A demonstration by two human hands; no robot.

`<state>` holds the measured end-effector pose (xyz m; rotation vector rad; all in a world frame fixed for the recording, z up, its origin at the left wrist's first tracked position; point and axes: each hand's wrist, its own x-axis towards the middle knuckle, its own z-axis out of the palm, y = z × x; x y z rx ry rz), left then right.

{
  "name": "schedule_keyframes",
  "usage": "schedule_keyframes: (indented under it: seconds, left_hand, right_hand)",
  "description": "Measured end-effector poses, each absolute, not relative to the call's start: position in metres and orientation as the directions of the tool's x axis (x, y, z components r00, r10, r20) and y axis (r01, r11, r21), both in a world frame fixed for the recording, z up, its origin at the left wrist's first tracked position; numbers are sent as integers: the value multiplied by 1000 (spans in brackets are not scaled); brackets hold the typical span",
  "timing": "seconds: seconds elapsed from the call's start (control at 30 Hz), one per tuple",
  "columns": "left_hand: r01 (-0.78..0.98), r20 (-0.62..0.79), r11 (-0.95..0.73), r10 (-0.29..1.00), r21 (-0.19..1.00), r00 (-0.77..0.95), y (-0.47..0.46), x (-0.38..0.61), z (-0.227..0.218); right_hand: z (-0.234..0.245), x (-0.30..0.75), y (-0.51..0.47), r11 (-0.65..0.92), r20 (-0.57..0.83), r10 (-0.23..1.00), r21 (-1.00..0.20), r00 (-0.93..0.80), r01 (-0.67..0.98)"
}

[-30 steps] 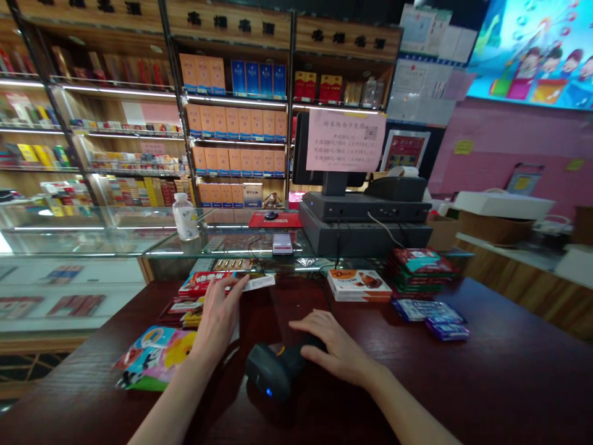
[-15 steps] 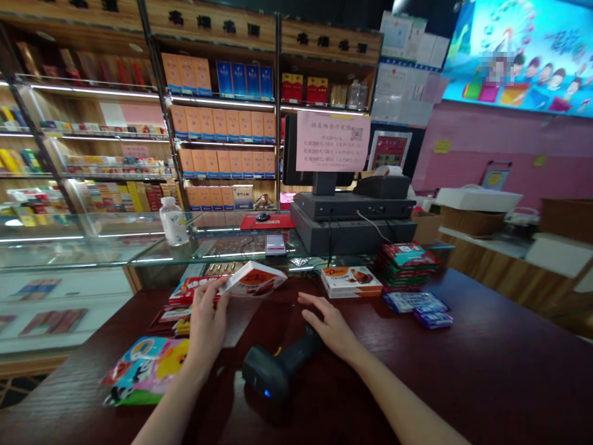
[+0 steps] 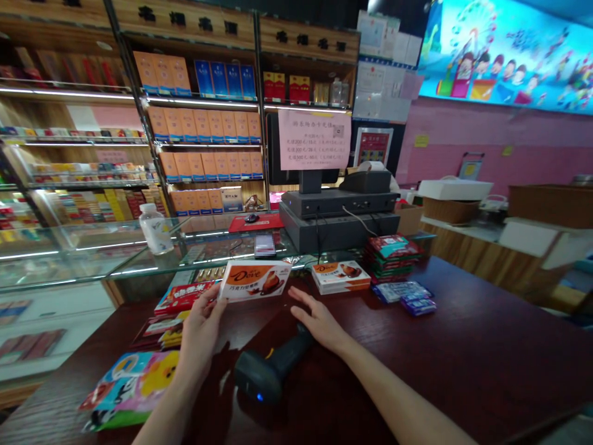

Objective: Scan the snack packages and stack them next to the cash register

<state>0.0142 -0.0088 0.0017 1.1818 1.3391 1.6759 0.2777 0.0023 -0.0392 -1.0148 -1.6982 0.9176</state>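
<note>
My left hand (image 3: 204, 321) grips the left end of a white and orange Dove chocolate box (image 3: 254, 281), its printed face turned towards me above the counter. My right hand (image 3: 317, 321) has its fingers stretched out, a little right of the box's lower right corner; it seems apart from the box. Below that hand lies a dark barcode scanner (image 3: 259, 374) with a blue light, its handle end partly covered by the hand. I cannot tell whether the hand touches the handle. More Dove boxes (image 3: 340, 278) lie stacked to the right.
Snack packets (image 3: 178, 300) and a colourful bag (image 3: 134, 386) lie at left. Blue packets (image 3: 401, 290) and a stack of red and green packets (image 3: 393, 253) are at right. Behind stand a cash register (image 3: 338, 225), a white bottle (image 3: 156, 232) and a glass display counter (image 3: 185, 253).
The held chocolate box has turned from a tilted angle so its front now faces me. The whole view has shifted, with things appearing further left. My right hand remains stretched out near the scanner.
</note>
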Motion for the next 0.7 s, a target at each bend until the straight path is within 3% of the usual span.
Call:
schedule_keyframes:
  seconds: [0.1,0.23,0.7]
  left_hand:
    - [-111,125,-165,946,980,-300,-12,18,6]
    - [-145,104,-148,956,978,-275,-14,20,8]
    - [100,300,-283,903,954,-309,-10,19,5]
  right_hand:
    - [-41,277,4,382,336,912,-906,-237,184]
    - [-42,277,4,400,359,906,-899,-226,178]
    - [-27,282,-8,474,439,877,-858,-196,197]
